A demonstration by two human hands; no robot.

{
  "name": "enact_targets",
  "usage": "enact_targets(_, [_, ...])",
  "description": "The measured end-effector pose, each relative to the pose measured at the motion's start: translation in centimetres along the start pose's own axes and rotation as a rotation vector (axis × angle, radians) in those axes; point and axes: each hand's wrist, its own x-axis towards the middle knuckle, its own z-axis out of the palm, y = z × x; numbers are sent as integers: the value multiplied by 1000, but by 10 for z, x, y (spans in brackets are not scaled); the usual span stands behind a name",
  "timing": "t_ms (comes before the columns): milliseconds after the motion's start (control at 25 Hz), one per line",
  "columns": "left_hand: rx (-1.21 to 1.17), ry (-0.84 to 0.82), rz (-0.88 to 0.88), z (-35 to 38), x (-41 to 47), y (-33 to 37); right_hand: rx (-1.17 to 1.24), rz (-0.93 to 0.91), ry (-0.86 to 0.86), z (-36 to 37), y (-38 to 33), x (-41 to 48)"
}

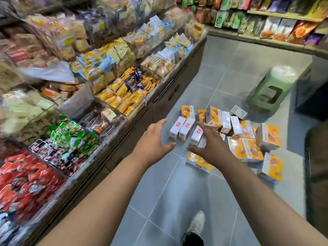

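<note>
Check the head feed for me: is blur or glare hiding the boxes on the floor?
Head view: motion blur smears the snack shelves and the green stool; the boxes, left hand and right hand read fairly sharp; lighting is even, no glare on them; wide-angle distortion bends the shelf edge.

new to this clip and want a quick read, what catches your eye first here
A jumble of orange-and-white boxes lies scattered on the grey floor tiles in mid-aisle. The left hand and right hand reach towards them with fingers spread, holding nothing. Snack packets crowd the left side, and a green stool stands beyond the boxes.
</note>
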Motion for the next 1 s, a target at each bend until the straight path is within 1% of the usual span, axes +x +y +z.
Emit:
enact_targets(280, [54,-15,-42,36,144,18,-43,1,-47,-40,48,135])
enact_targets(400, [66,-29,-89,44,198,13,-86,12,-89,-42,62,194])
enact_targets(600, [97,-66,-107,53,291,-20,-132,61,-153,-14,82,291])
enact_targets(760, [108,-112,-105,63,382,-60,-190,96,-138,18,99,379])
enact_targets(920, [94,-155,-136,90,433,-102,-199,138,-139,55,127,444])
enact_targets(1000, [96,-194,-164,108,449,-125,-206,159,-169,76,143,469])
